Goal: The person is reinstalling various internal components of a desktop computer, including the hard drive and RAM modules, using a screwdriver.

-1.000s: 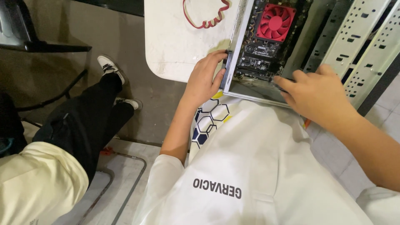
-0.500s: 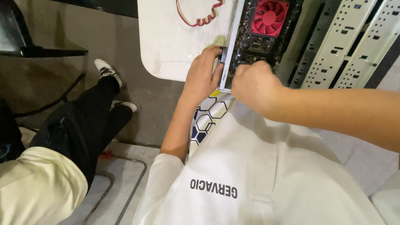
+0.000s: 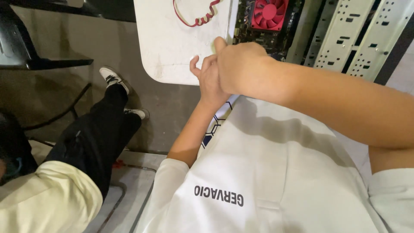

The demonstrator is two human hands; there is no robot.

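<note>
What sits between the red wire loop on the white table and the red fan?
In the head view, only the computer case's thin metal edge and a strip of dark circuit board separate the wire loop from the fan.

two hands: left hand (image 3: 209, 80) and right hand (image 3: 241, 67), meeting at the near edge of one circuit board (image 3: 263, 36). one red fan (image 3: 269, 13) on the board. one white surface (image 3: 181, 43). one coiled red cable (image 3: 196, 15). one perforated metal frame (image 3: 353, 34). one second person, with one shoe (image 3: 113, 77) plainly visible.
</note>
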